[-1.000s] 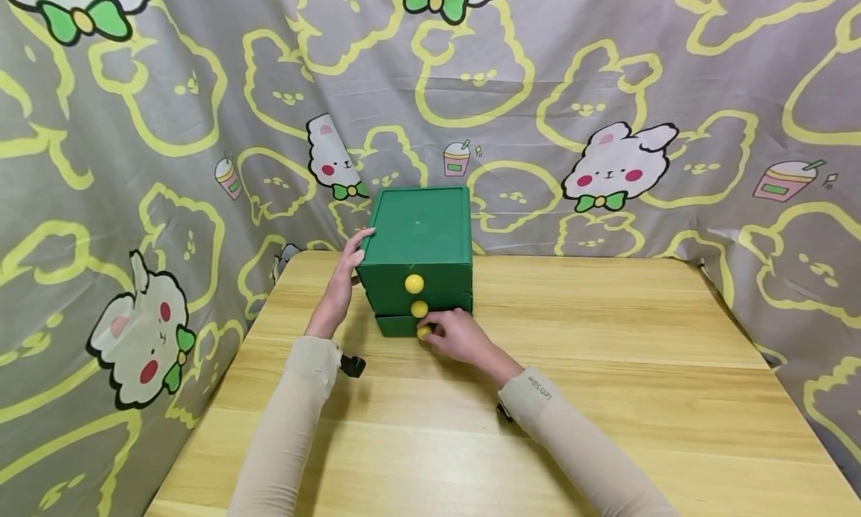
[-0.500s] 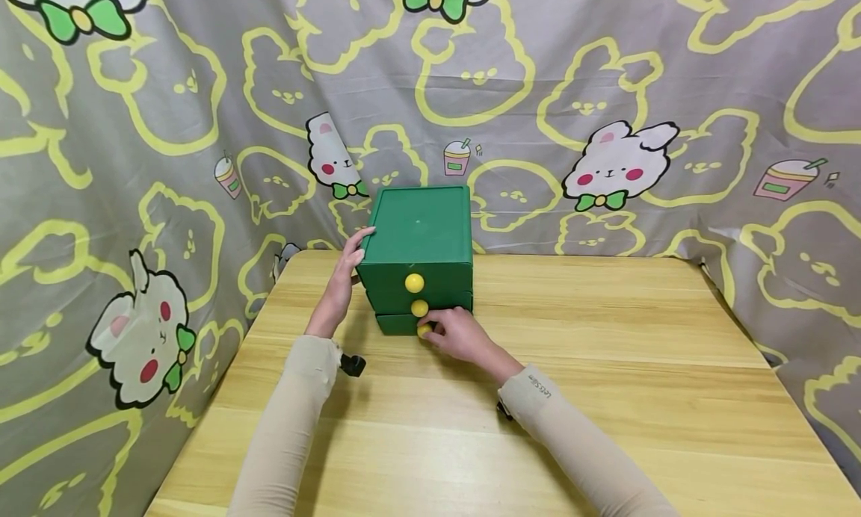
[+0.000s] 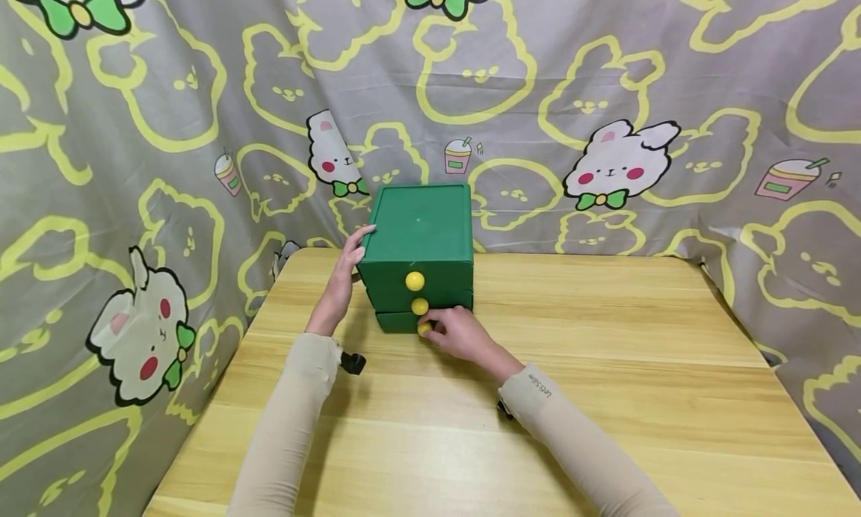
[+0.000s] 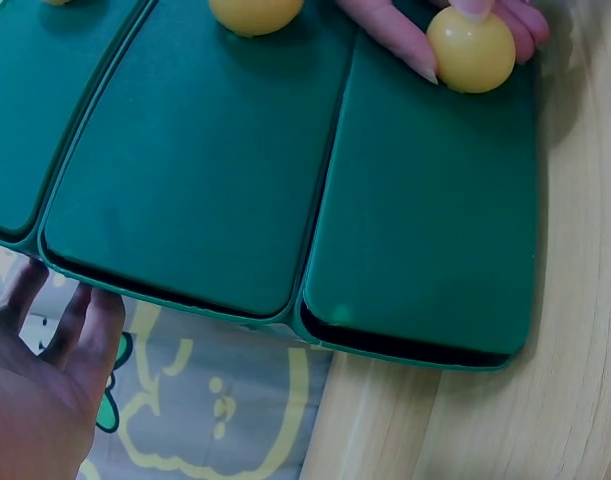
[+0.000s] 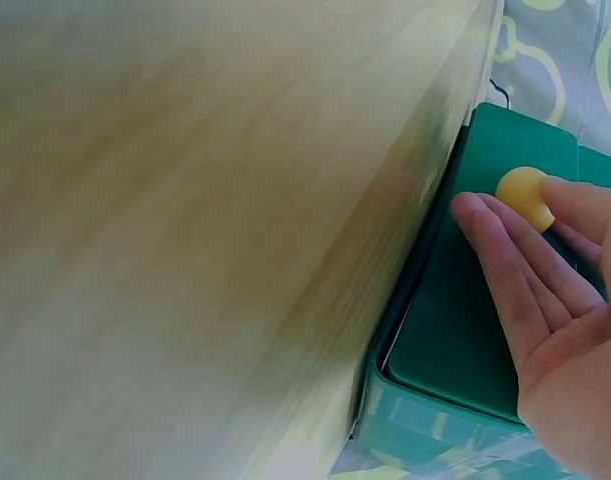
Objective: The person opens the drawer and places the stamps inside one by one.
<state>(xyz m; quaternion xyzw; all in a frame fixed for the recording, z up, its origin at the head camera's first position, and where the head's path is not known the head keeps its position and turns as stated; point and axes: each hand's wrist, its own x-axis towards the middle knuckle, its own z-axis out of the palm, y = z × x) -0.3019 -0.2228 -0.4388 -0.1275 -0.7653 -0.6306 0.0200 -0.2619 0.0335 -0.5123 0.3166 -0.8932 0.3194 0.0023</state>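
Note:
A small green cabinet (image 3: 420,226) with three stacked drawers stands on the wooden table, a round yellow knob on each drawer. My left hand (image 3: 338,278) rests against the cabinet's left side, fingertips at the top edge. In the left wrist view its fingers (image 4: 90,330) lie extended along the side wall. My right hand (image 3: 466,341) pinches the lowest knob (image 5: 523,195) between thumb and finger, its other fingers stretched out over the drawer front. Along the side edge of the bottom drawer (image 4: 425,220) runs a dark gap. The middle knob (image 3: 420,306) is just above the right hand.
The light wooden tabletop (image 3: 605,338) spreads around the cabinet. A grey curtain (image 3: 525,76) with cartoon rabbits hangs behind and to the left. Black wrist cameras sit under both cuffs, the left camera (image 3: 353,363) close to the tabletop.

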